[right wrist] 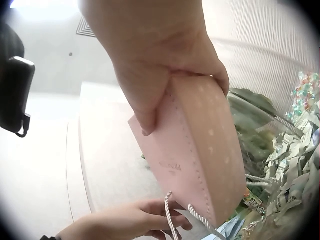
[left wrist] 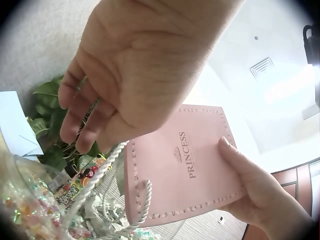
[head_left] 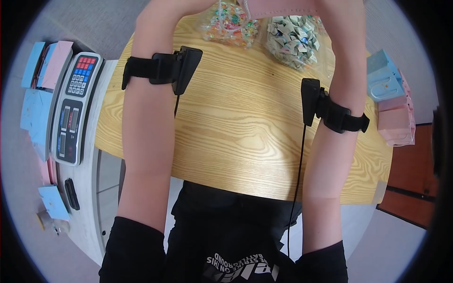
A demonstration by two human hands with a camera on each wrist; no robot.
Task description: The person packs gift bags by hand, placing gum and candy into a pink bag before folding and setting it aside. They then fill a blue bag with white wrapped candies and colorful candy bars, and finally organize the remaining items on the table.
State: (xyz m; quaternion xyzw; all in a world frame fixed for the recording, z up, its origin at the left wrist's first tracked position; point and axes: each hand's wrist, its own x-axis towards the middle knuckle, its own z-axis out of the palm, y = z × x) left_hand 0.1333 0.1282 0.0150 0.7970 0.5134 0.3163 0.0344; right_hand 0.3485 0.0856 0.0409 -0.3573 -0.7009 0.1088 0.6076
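A pink gift bag [left wrist: 170, 175] printed "PRINCESS" under a small crown is tipped sideways, with white rope handles [right wrist: 170, 215] hanging from its mouth. My right hand [right wrist: 160, 65] grips the end opposite the handles, thumb pressed along the printed face. At the handle end is my left hand [left wrist: 130, 80], its fingers loosely bent and a rope handle passing close by the fingertips. In the head view the bag [head_left: 283, 7] shows only at the top edge, above the wooden table [head_left: 236, 127], and both hands lie mostly beyond that edge.
Clear bags of colourful wrapped candies [head_left: 229, 28] and folded paper packets [head_left: 295, 42] lie at the table's far side. A scale [head_left: 75, 108] stands to the left among blue and pink bags. More gift bags [head_left: 394, 113] stand to the right. Green leaves [left wrist: 47, 100] show beyond.
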